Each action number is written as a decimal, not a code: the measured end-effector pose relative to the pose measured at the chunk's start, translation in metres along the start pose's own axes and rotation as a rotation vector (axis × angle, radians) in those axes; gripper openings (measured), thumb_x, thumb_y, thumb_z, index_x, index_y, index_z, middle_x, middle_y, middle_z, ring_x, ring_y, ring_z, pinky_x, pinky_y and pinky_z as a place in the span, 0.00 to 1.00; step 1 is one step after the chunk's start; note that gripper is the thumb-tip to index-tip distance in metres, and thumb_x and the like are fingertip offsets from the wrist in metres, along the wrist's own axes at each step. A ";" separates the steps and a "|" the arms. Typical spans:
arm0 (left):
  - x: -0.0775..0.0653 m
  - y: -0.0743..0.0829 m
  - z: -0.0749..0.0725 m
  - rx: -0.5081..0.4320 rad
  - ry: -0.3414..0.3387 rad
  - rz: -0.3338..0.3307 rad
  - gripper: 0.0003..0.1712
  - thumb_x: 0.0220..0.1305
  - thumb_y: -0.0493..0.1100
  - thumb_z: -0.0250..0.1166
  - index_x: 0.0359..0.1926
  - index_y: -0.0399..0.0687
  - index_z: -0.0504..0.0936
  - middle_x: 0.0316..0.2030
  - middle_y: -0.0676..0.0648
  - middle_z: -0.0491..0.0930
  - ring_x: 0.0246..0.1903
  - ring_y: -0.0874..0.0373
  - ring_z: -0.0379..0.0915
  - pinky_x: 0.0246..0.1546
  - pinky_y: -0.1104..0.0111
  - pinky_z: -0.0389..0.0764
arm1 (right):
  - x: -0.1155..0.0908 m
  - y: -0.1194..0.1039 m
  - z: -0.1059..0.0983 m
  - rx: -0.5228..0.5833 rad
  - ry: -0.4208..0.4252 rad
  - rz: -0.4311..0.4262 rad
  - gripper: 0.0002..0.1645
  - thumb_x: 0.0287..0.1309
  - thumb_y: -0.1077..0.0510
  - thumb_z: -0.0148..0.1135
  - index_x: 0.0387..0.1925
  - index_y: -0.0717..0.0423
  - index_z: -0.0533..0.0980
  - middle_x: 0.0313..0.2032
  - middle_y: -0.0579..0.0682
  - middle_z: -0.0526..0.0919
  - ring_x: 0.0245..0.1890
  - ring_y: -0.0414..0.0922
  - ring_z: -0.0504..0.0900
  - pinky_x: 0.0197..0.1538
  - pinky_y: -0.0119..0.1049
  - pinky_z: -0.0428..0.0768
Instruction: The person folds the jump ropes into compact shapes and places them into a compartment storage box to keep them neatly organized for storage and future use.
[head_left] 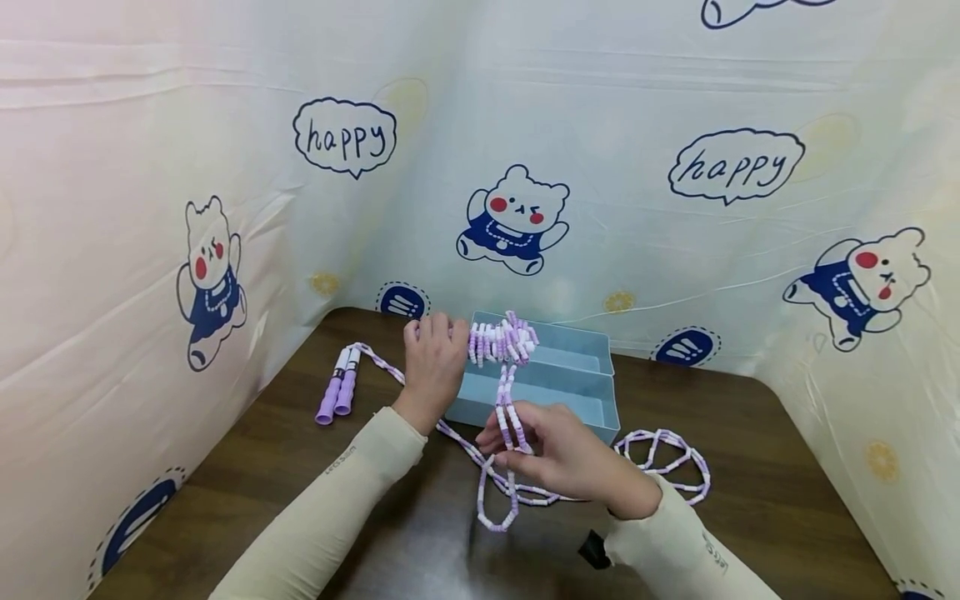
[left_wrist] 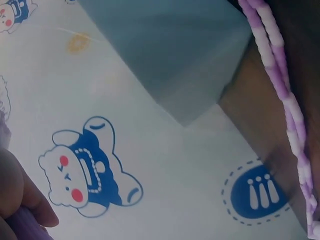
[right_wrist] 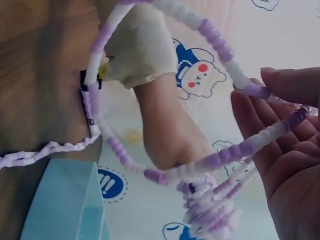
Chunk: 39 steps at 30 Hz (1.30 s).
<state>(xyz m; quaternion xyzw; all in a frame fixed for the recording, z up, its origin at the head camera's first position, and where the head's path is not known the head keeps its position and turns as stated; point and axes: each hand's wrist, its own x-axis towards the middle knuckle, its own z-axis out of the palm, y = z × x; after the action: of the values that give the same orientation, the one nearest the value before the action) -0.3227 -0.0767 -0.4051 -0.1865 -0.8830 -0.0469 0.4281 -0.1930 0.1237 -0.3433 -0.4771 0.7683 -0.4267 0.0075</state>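
My left hand [head_left: 435,367] grips a purple handle [left_wrist: 27,225] of a beaded jump rope. Purple and white strands of that rope are wound in a thick bundle [head_left: 498,340] just right of the fist, above a blue box. Two strands [head_left: 504,400] drop from the bundle to my right hand [head_left: 558,442], which pinches them between thumb and fingers. Below the pinch a loop [head_left: 497,527] dangles, seen large as a beaded loop [right_wrist: 225,157] in the right wrist view. The handle inside the left fist is mostly hidden.
The blue box [head_left: 600,387] has two compartments and stands at the back middle. On the table's left lie two purple-and-white handles [head_left: 337,392] of another beaded jump rope, whose strands [head_left: 461,442] pass under the arms toward a coil [head_left: 697,462] at the right. A patterned curtain [head_left: 615,100] surrounds the table.
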 end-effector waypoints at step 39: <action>-0.033 0.019 0.003 -0.043 -0.066 0.354 0.11 0.60 0.42 0.68 0.41 0.52 0.75 0.38 0.43 0.74 0.44 0.46 0.72 0.51 0.49 0.68 | 0.028 -0.018 -0.085 -0.500 0.137 0.102 0.09 0.63 0.62 0.61 0.44 0.54 0.81 0.23 0.40 0.75 0.21 0.36 0.73 0.28 0.30 0.78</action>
<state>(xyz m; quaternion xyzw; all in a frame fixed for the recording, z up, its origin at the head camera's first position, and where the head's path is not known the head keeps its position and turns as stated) -0.2989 -0.0678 -0.4339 -0.3494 -0.8488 0.0165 0.3964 -0.2310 0.1545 -0.2665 -0.3948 0.8717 -0.2538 -0.1410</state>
